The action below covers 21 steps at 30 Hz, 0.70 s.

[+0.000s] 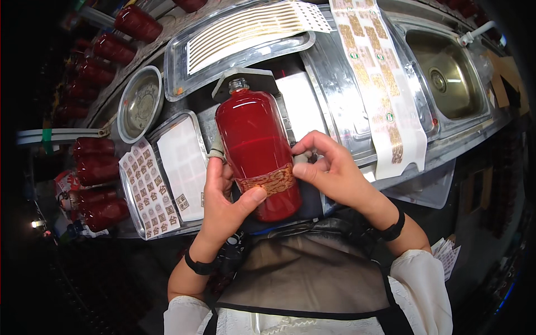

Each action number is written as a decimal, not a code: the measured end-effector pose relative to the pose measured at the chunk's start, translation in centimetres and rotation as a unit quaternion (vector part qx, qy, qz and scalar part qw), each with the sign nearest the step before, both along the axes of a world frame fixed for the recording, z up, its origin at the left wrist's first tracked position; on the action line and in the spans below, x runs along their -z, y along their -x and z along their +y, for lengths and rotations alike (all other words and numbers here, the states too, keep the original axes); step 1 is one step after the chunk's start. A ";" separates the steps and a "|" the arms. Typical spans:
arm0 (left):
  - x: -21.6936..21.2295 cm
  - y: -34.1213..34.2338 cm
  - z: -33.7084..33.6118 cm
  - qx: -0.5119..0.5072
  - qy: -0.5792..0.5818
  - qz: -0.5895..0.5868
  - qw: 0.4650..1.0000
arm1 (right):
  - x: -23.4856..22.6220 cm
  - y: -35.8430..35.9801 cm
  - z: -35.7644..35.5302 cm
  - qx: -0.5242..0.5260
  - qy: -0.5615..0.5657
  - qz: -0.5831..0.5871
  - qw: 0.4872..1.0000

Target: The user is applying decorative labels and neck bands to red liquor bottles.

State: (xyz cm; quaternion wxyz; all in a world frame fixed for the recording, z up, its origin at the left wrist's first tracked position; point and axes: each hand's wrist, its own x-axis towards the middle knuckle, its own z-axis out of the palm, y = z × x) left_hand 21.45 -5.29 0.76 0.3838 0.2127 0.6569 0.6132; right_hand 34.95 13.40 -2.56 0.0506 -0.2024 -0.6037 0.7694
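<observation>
A large red glass bottle point(251, 125) with a clear, uncapped neck lies tilted in front of me, its neck pointing away. Around its lower part runs a gold patterned label point(273, 180). My left hand point(226, 204) grips the bottle's left side, its thumb pressed on the label and its fingers partly hidden behind the glass. At the bottle's right side, my right hand point(326, 170) is closed with its thumb on the label's right end and its index finger bent. A grey angled rest point(262, 80) stands behind the bottle's neck.
Sticker sheets point(148, 187) and a white sheet point(181, 162) lie on trays at left, near a metal bowl point(140, 106). A gold-striped sheet point(245, 33) fills the back tray. A long label strip point(385, 95) drapes beside the sink point(446, 72). More red bottles point(100, 162) stand at left.
</observation>
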 end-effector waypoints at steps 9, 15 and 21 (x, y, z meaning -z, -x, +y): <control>0.3 0.0 0.0 -0.001 -0.019 0.001 1.000 | -0.1 -0.1 0.4 -0.041 -0.006 -0.021 0.999; 0.5 -0.2 -0.1 -0.008 -0.005 0.020 1.000 | 0.0 -0.2 0.0 -0.010 -0.023 0.002 1.000; 0.8 0.2 -0.5 0.018 -0.022 0.017 0.999 | -0.1 -0.1 -0.3 -0.017 -0.032 -0.005 0.999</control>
